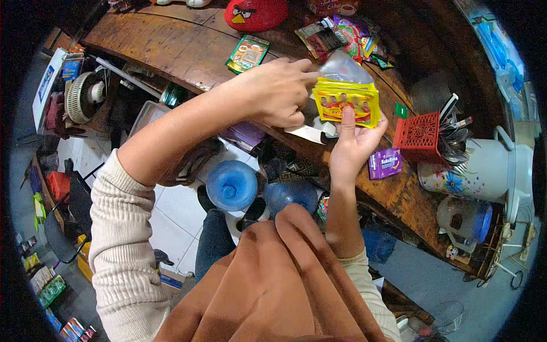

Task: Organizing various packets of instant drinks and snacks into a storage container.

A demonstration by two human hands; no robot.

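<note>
Several yellow sachets [346, 105], gathered in one overlapping stack, are in the right hand [360, 139], raised just over the near edge of the wooden table [165, 41]. Its thumb presses flat on the front of the stack while the fingers pass behind, so that hand is closed firmly around it. The left hand [282, 94] is beside the stack, palm turned down and fingers bent, its index finger pointing toward the top left corner of the sachets; whether it pinches anything I cannot tell. A white flap [307, 134] shows just below it at the table's near edge.

A clear plastic bag [345, 68] lies behind the stack, and past it, toward the far edge, sits a pile of mixed sachets [354, 37]. A green sachet [248, 54] lies apart, beyond the left wrist, and a red plush toy [259, 14] rests toward the far edge. Between the right wrist and a red basket [419, 137] lies a purple sachet [385, 163]. The basket, with cutlery [454, 142] beside it, is toward the table's right end, next to a white flowered pot [484, 171]; a clear pitcher [462, 225] is by the near right corner
</note>
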